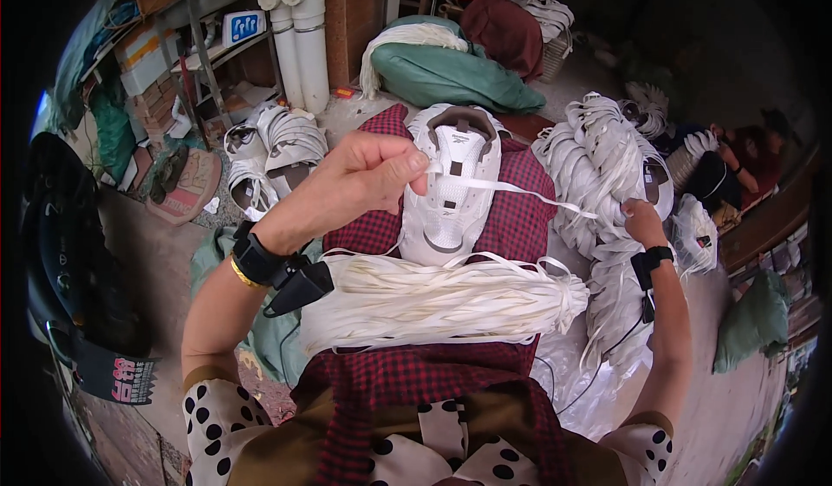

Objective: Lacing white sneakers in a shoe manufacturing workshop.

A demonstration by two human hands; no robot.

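A white shoe upper (472, 213) with a grey-brown lining lies on my lap, its tongue showing and its toe towards me. Over its left edge, my left hand (373, 178) pinches a flat white shoelace (520, 189). From those fingers the lace runs across the tongue to the right and trails off in the air. My right hand (646, 223) is out to the right with curled fingers, in front of a heap of white shoe uppers (589, 152); what it grips, if anything, I cannot make out. A thick bundle of white laces (433, 304) lies across my lap, nearer me than the upper.
More white uppers (273, 152) sit on the floor at the left. Beyond my lap lies a green sack (442, 74) with laces on it. White pipes (303, 44) stand at the back, a dark scooter (74, 252) at far left. Other people sit at the back and far right.
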